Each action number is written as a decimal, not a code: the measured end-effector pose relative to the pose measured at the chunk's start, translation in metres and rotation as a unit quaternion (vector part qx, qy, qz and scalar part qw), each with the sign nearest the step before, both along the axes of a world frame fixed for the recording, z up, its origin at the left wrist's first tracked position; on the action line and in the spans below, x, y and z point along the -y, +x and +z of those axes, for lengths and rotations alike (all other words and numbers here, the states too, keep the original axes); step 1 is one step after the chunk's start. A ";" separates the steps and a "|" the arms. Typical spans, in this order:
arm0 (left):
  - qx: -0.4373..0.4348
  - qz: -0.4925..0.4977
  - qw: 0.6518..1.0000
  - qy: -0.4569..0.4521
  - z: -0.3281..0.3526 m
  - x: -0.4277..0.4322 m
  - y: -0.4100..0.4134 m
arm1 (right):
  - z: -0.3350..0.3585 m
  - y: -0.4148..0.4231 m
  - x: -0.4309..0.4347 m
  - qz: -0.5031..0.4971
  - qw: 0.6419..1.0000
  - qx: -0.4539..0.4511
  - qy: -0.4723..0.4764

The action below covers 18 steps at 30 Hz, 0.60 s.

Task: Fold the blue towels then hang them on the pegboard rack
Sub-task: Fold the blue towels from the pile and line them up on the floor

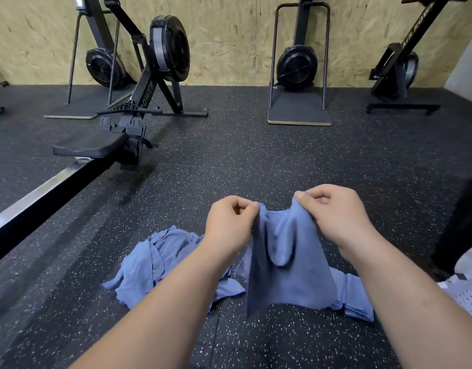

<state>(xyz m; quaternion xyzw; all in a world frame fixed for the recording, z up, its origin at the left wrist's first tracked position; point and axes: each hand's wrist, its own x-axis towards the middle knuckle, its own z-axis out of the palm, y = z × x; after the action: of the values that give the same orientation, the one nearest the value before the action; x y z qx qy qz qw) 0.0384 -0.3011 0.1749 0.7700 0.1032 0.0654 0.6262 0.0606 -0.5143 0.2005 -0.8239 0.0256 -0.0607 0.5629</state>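
Left hand (231, 225) and right hand (336, 214) pinch a hanging blue towel (285, 275).

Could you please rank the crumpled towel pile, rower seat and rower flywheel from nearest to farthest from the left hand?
1. Crumpled towel pile, on the floor beneath the left hand.
2. Rower seat, farther left.
3. Rower flywheel, by the back wall.

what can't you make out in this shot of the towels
Pegboard rack: not in the head view at all, beyond the frame.
Folded stack: count unclear, held towel and right arm cover it.
Crumpled pile: number of towels unclear, left arm crosses it.
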 end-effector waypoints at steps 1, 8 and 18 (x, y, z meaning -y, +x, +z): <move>0.005 -0.008 1.000 -0.004 -0.001 0.004 -0.001 | -0.001 -0.003 -0.006 0.014 1.000 0.003 -0.010; 0.020 -0.021 0.999 0.017 -0.004 0.012 -0.004 | -0.006 -0.014 -0.030 0.057 0.989 0.054 -0.128; 0.042 -0.022 0.999 0.026 0.005 0.013 -0.012 | 0.001 -0.030 -0.044 0.035 0.960 0.154 -0.230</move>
<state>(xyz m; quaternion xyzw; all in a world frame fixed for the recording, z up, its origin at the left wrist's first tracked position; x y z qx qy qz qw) 0.0263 -0.3146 0.1804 0.7846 0.0577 0.0863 0.6112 0.0301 -0.4704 0.2014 -0.9122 -0.1048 -0.1720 0.3569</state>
